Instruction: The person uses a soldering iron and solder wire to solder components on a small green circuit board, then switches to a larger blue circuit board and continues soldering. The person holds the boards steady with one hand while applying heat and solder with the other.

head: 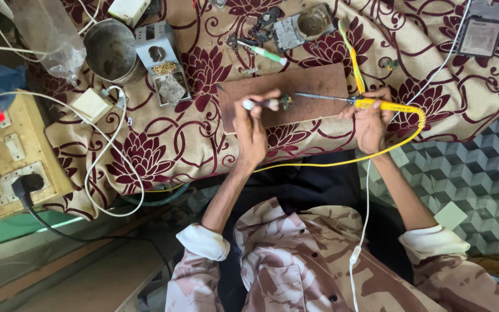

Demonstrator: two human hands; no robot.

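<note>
A small dark part (pixel 285 101) is pinched at the fingertips of the left hand (pixel 251 130), together with a short white-tipped tool (pixel 259 104), and is held just above a brown wooden board (pixel 313 86). A yellow-handled soldering iron (pixel 376 104) is gripped in the closed right hand (pixel 372 121), its thin metal tip (pixel 313 96) laid level and aimed at the part, close to it; contact cannot be made out.

For the joint to be made well, the part is best kept pressed steady over the board, and the iron tip brought in flat and held only briefly. The yellow cord (pixel 342 159) looping back under the right wrist is best kept slack, so that the tip is not tugged aside.

The board lies on a cream cloth with maroon flowers (pixel 192 144). Beyond it are a green-handled tool (pixel 264 53), a bare circuit board (pixel 302 26) and a steel cup (pixel 110 51). A wooden switchboard (pixel 12 156) with a black plug sits well to the left.
</note>
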